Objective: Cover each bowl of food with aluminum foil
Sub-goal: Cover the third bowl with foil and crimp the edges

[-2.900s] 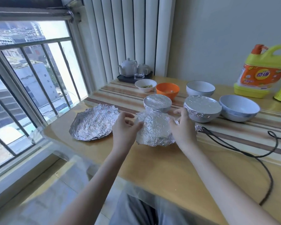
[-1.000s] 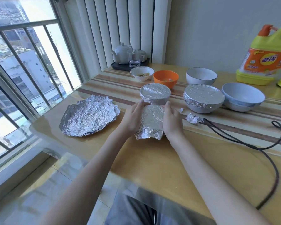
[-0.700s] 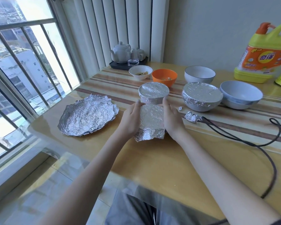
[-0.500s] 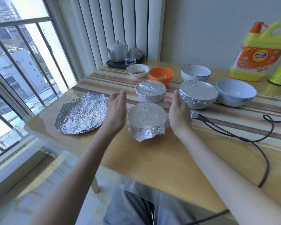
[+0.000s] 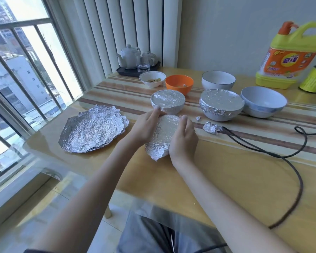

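A small bowl wrapped in aluminum foil (image 5: 163, 133) stands near the table's front middle. My left hand (image 5: 145, 126) presses its left side and my right hand (image 5: 183, 138) presses its right side, fingers fairly straight along the foil. Behind it stand two more foil-covered bowls, a small one (image 5: 167, 101) and a larger one (image 5: 221, 104). Uncovered are a blue-white bowl (image 5: 263, 103), a white bowl (image 5: 218, 82), an orange bowl (image 5: 179, 84) and a small white bowl with food (image 5: 152, 79). A stack of crinkled foil sheets (image 5: 93, 128) lies to the left.
A foil scrap (image 5: 211, 127) and a black cable (image 5: 281, 152) lie to the right of my hands. A yellow detergent bottle (image 5: 288, 55) and a green-yellow container (image 5: 312, 79) stand at the back right, a tea set on a tray (image 5: 135, 59) at the back by the blinds.
Half a second ago both hands were held apart from the wrapped bowl. Now they press against its sides again. The bowl has not moved.
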